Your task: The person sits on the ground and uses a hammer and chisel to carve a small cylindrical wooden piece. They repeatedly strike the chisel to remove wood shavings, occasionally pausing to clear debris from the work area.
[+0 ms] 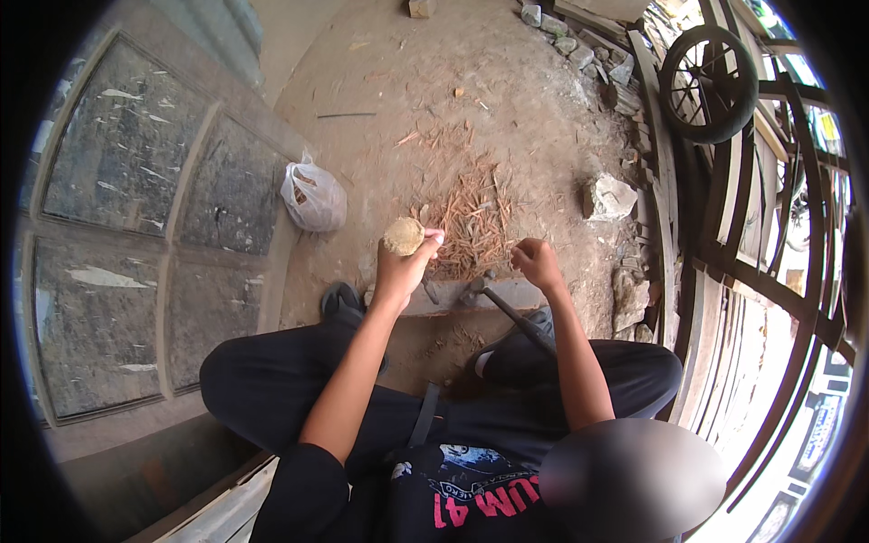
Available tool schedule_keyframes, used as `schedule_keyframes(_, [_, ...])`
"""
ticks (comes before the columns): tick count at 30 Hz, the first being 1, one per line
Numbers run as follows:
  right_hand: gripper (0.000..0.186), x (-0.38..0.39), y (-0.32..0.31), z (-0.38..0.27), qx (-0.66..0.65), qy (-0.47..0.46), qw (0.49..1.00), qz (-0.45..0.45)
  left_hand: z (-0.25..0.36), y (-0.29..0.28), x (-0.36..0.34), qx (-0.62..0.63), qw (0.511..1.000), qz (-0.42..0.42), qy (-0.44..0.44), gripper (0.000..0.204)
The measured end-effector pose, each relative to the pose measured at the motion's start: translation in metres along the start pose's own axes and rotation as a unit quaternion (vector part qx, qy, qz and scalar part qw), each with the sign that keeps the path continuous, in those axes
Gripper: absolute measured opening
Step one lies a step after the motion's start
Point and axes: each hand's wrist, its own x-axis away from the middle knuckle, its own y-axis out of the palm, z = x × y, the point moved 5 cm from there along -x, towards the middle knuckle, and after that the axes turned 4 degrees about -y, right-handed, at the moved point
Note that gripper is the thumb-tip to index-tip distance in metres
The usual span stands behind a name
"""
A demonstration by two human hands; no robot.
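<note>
My left hand is wrapped around a short round piece with a rough tan top, probably wood, and holds it up over the near left side of the wood shavings. To the right of that pile, my right hand is raised with its fingers curled in; whether anything small is between them is hidden. Between my feet lies a low grey block. A hammer rests with its head on this block and its handle slanting toward my right leg. A small dark metal piece sits near its left part.
A white plastic bag stands by the panelled wooden door on the left. On the right are a pale rock, stacked stones, planks and a spoked wheel. A thin dark rod lies on the dirt floor beyond the pile.
</note>
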Motion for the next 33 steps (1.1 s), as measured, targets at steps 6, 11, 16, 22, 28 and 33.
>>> schedule_keyframes(6, [0.018,-0.017,0.02,0.033,0.066,0.042,0.997,-0.013,0.024,-0.006,0.002,0.054,0.997,0.042,0.023,0.022])
schedule_keyframes(11, [0.019,-0.062,0.038,0.033,0.157,0.04,0.987,0.009,0.017,-0.015,-0.006,-0.059,0.992,0.048,0.103,0.019])
schedule_keyframes(16, [0.026,-0.112,0.055,0.03,0.2,0.015,0.979,0.028,-0.002,-0.018,-0.012,-0.08,0.995,0.049,0.017,0.009])
schedule_keyframes(22, [0.029,-0.149,0.07,0.035,0.217,0.006,0.975,0.04,-0.018,-0.022,-0.022,-0.141,0.989,0.046,-0.012,0.015])
schedule_keyframes(28, [0.029,-0.162,0.086,0.053,0.341,-0.046,0.939,0.021,-0.019,-0.028,-0.04,-0.158,0.984,0.081,0.016,0.016])
schedule_keyframes(33, [0.02,-0.163,0.094,0.068,0.368,-0.049,0.928,0.001,-0.014,-0.028,-0.048,-0.15,0.984,0.093,0.0,0.015])
